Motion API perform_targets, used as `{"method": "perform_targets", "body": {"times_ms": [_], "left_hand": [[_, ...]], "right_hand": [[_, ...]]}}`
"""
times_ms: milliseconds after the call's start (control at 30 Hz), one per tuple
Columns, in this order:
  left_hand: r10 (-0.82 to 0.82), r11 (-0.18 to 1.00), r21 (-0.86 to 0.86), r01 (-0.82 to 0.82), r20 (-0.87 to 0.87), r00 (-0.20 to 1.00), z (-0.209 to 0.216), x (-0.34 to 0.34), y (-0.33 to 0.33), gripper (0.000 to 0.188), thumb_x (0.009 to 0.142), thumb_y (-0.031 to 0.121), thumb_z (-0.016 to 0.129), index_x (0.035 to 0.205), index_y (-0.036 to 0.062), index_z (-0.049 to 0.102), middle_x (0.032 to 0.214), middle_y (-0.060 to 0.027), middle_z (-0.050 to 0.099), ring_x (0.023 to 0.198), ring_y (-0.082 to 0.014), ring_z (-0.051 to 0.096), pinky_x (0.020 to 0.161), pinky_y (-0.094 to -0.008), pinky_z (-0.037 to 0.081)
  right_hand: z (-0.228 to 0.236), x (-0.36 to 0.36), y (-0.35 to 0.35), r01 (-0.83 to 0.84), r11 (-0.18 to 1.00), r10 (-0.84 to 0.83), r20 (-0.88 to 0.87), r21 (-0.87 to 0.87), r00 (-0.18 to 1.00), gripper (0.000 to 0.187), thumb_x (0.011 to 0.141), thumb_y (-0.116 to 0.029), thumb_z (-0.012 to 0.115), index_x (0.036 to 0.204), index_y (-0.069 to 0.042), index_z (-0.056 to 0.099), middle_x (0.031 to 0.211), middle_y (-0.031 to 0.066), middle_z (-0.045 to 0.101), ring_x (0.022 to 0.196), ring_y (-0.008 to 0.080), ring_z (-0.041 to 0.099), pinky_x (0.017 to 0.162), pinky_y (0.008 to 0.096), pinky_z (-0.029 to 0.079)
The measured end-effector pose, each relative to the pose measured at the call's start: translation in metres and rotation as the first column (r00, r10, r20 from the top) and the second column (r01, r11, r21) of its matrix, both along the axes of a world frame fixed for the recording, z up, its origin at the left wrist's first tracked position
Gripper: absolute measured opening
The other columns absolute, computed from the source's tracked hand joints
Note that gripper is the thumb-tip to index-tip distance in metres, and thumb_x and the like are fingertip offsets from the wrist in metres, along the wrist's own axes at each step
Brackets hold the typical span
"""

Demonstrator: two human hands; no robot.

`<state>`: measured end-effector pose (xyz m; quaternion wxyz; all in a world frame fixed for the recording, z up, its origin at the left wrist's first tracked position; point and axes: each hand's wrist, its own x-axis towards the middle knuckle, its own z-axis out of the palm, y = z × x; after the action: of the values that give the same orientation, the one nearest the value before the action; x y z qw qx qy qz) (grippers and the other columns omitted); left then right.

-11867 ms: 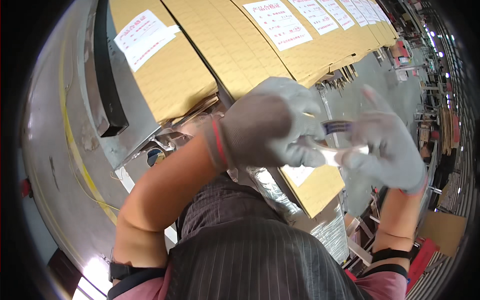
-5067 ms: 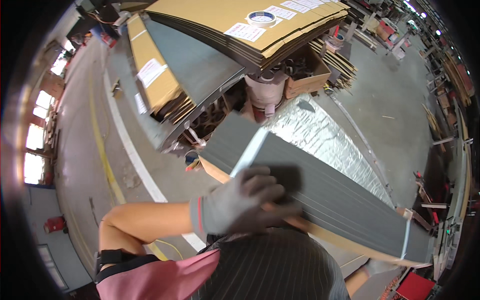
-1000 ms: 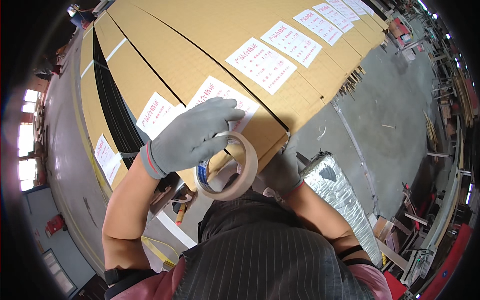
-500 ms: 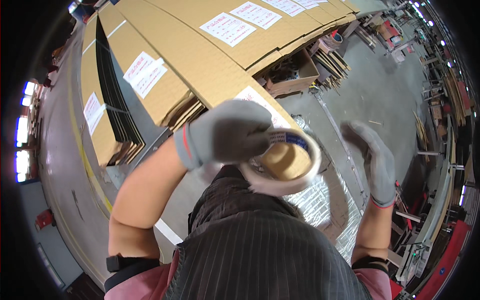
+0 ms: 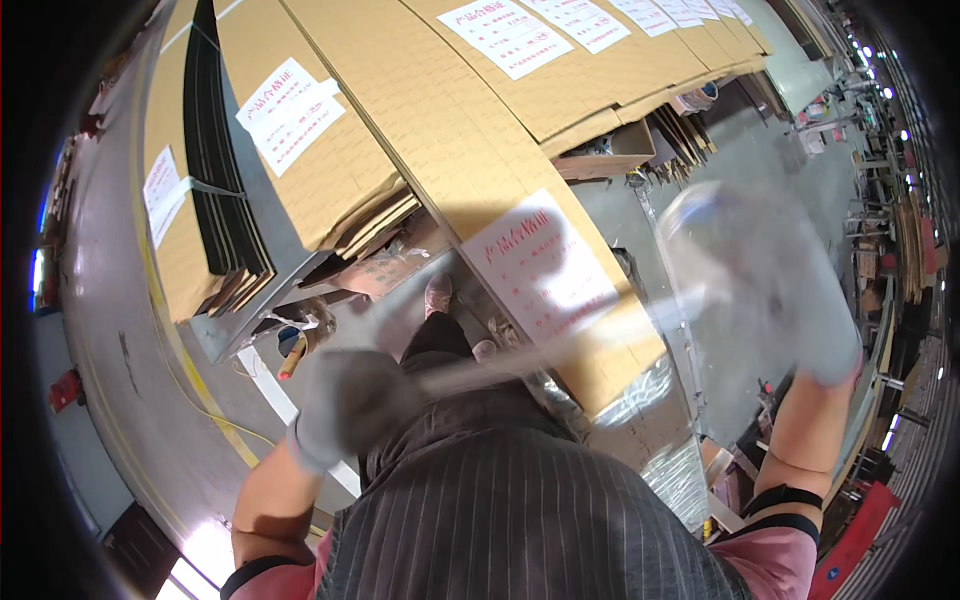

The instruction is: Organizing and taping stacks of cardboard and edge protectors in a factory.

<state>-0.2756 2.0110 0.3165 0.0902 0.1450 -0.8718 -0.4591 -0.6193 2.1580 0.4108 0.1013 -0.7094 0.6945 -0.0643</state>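
Note:
My left hand [image 5: 360, 408], in a grey glove, is closed at the end of a pale strip of tape [image 5: 560, 348], low beside my striped clothing. The strip runs taut up to a roll of tape [image 5: 695, 232], which my right hand [image 5: 800, 285], also gloved, grips over the floor at the right. Both hands and the roll are smeared by motion, so single fingers do not show. Below the strip lies the near end of a long cardboard bundle [image 5: 635, 358], bearing a white label with red print [image 5: 540, 262].
More flat cardboard bundles [image 5: 400, 90] stretch away ahead, next to a stack of black-edged strips [image 5: 215, 190]. An open carton [image 5: 610, 155] stands beyond them at the right. Silvery wrapping film [image 5: 675, 480] lies near my right side. A yellow floor line [image 5: 180, 350] runs at the left.
The tape roll has gone from my left hand to my right. My hands have moved apart, left hand down and leftward, with a strip of tape drawn out between them.

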Motion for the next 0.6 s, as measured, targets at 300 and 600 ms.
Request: {"method": "perform_targets", "body": {"times_ms": [300,600], "left_hand": [[-0.145,0.344,0.909,0.237,-0.198,0.969,-0.245,-0.106,0.001,0.035,0.076,0.016,0.07,0.108,0.0036,0.065,0.107,-0.0123,0.062,0.096,-0.0204,0.06,0.08,-0.0318,0.048],[-0.035,0.716,0.689,0.112,-0.126,0.991,-0.221,-0.092,-0.02,0.029,0.073,0.016,0.073,0.098,0.0031,0.067,0.098,-0.0099,0.065,0.092,-0.0188,0.061,0.078,-0.0328,0.048]], "right_hand": [[-0.175,-0.012,-0.041,0.155,0.964,-0.265,0.772,0.215,0.578,0.024,0.084,-0.01,0.056,0.103,0.003,0.062,0.098,0.0093,0.066,0.082,0.0198,0.062,0.076,0.0292,0.049],[-0.07,0.125,-0.035,0.144,0.988,-0.148,-0.1,-0.051,0.984,0.068,0.062,-0.024,0.068,0.124,-0.003,0.049,0.127,0.0245,0.043,0.118,0.043,0.041,0.098,0.05,0.034]]}}
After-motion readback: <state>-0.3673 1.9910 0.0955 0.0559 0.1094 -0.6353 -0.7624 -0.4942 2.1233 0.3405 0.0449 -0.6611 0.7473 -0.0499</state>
